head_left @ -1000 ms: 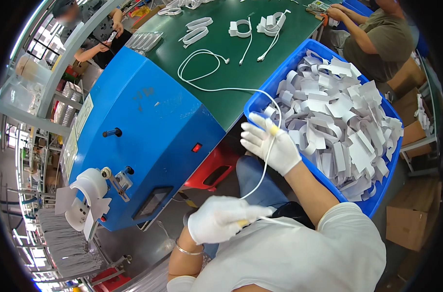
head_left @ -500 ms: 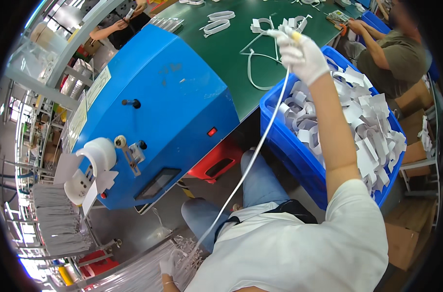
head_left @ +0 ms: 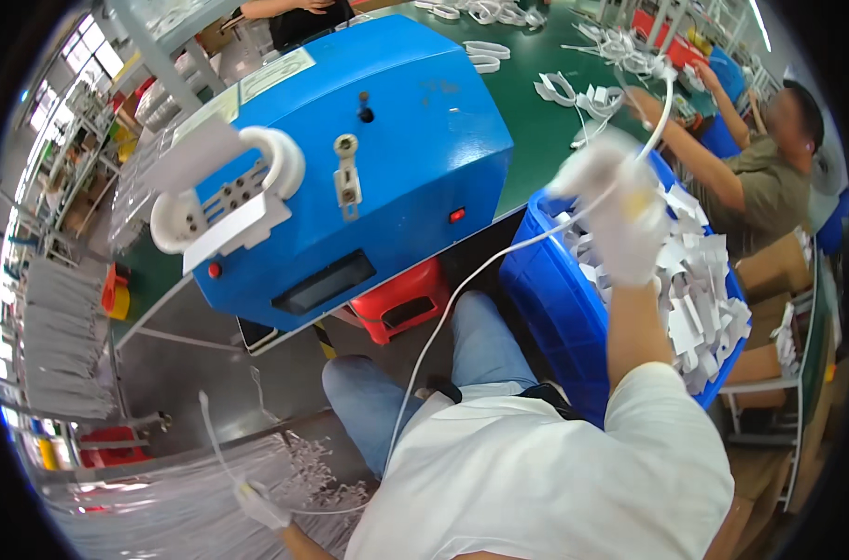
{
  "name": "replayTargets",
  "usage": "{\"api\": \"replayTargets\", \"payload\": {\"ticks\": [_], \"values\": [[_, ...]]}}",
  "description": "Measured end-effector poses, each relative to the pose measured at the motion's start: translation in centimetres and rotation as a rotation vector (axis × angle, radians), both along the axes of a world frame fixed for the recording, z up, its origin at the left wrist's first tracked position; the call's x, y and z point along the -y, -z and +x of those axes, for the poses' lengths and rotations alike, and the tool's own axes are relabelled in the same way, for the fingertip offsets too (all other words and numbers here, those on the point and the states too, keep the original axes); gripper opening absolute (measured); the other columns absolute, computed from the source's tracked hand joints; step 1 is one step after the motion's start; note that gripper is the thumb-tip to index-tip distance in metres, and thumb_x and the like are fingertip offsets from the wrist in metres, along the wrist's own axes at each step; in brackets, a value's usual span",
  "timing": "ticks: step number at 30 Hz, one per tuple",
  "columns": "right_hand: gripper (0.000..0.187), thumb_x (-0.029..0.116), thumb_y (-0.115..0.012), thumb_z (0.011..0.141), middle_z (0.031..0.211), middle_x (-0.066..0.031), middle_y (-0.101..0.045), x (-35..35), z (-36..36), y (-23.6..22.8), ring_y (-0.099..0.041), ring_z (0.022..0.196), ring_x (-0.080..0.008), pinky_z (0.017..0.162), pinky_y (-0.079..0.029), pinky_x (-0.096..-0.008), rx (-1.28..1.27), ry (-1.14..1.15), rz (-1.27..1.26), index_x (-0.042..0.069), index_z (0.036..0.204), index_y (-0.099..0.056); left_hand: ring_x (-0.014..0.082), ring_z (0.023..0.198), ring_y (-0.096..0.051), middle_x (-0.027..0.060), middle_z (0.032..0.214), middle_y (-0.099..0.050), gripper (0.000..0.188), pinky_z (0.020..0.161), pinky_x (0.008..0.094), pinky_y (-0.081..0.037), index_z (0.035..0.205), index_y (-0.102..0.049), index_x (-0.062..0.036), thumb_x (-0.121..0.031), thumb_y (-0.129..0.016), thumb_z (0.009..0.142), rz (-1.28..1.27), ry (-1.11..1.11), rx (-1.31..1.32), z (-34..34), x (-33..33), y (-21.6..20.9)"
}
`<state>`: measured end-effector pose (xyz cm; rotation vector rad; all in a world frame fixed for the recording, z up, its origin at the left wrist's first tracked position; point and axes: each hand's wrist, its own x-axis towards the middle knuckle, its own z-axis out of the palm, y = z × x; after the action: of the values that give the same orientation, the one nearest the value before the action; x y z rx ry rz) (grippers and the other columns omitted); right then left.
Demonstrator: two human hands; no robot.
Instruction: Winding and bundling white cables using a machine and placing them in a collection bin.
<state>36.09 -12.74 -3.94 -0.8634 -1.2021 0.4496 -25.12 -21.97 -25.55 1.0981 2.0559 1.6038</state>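
A long white cable [head_left: 431, 341] runs between my two white-gloved hands, slack in front of my body. My left hand [head_left: 259, 505] is closed on it low at the left, and a plugged end [head_left: 203, 399] sticks up past the fingers. My right hand [head_left: 620, 210], smeared by motion, grips the cable over a blue bin [head_left: 555, 327]; the other end rises above that hand. Beside my left hand lie many cables in clear plastic [head_left: 191, 485]. A blue machine [head_left: 396, 112] with a white curved winding holder [head_left: 280, 168] stands ahead.
White paper pieces [head_left: 690, 317] fill the bin. Coiled cables [head_left: 485, 56] lie on the green table [head_left: 536, 140]. A co-worker [head_left: 770, 177] sits at the right, arms over the table; another person's hand [head_left: 299, 7] shows at the top. A red stool [head_left: 401, 303] is under the machine.
My left hand has moved left, raising the cable's end. My right hand has come lower, and the cable hangs slacker. The view has shifted; the co-worker's arms now reach over the table.
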Motion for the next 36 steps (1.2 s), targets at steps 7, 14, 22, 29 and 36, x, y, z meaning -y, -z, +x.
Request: {"api": "replayTargets", "payload": {"ticks": [7, 14, 22, 29, 36], "values": [[0.032, 0.021, -0.052, 0.095, 0.115, -0.0128, -0.064, 3.3, -18.8, 6.2, -0.056, 0.114, -0.0211, 0.101, -0.039, -0.0336, -0.072, -0.803, -0.830, -0.002, 0.115, -0.061, 0.0018, 0.044, -0.031, -0.0026, 0.062, -0.042, 0.020, 0.040, 0.0158, -0.022, 0.097, -0.057, 0.0009, -0.015, -0.045, 0.094, 0.652, 0.675, 0.478, 13.7, -6.2, -17.3], [0.042, 0.023, -0.062, 0.088, 0.102, -0.0164, -0.064, 4.2, -17.7, 4.7, -0.064, 0.092, -0.0286, 0.083, -0.049, -0.0363, 0.435, -0.740, -0.609, 0.000, 0.123, -0.054, 0.0093, 0.050, -0.052, 0.0038, 0.064, -0.057, 0.013, 0.047, 0.0230, -0.037, 0.091, -0.065, -0.0011, -0.009, -0.054, 0.090, 0.294, 0.940, -0.124, 22.5, -5.0, -20.1], [0.024, 0.021, -0.052, 0.096, 0.106, -0.0174, -0.064, 5.0, -15.7, 1.9, -0.060, 0.105, -0.0265, 0.087, -0.049, -0.0361, -0.238, -0.974, -0.177, -0.002, 0.095, -0.058, 0.0288, 0.066, -0.064, 0.0133, 0.074, -0.064, 0.015, 0.061, 0.0330, -0.050, 0.090, -0.067, -0.0064, -0.004, -0.069, 0.075, 0.050, 1.285, -0.253, 25.4, -5.6, -18.8], [0.025, 0.028, -0.044, 0.098, 0.056, 0.0052, -0.034, 6.9, -0.6, -0.6, -0.030, 0.042, -0.0047, 0.035, -0.027, -0.0189, -0.584, -0.289, -0.017, 0.008, 0.085, -0.049, 0.0172, 0.095, -0.063, 0.0071, 0.104, -0.067, 0.025, 0.081, 0.0283, -0.050, 0.111, -0.064, -0.0042, -0.009, -0.053, 0.090, 0.044, -0.029, -0.489, 10.2, -10.0, -17.0], [0.024, 0.023, -0.040, 0.100, 0.056, 0.0069, -0.029, 5.8, 6.2, -0.7, -0.025, 0.042, -0.0028, 0.035, -0.023, -0.0182, -0.234, 0.034, -0.176, 0.006, 0.092, -0.054, 0.0096, 0.058, -0.051, 0.0086, 0.113, -0.063, 0.036, 0.051, 0.0210, -0.042, 0.128, -0.055, -0.0097, -0.015, -0.042, 0.095, 0.087, -0.317, -0.251, -8.8, -4.9, -17.2]]}}
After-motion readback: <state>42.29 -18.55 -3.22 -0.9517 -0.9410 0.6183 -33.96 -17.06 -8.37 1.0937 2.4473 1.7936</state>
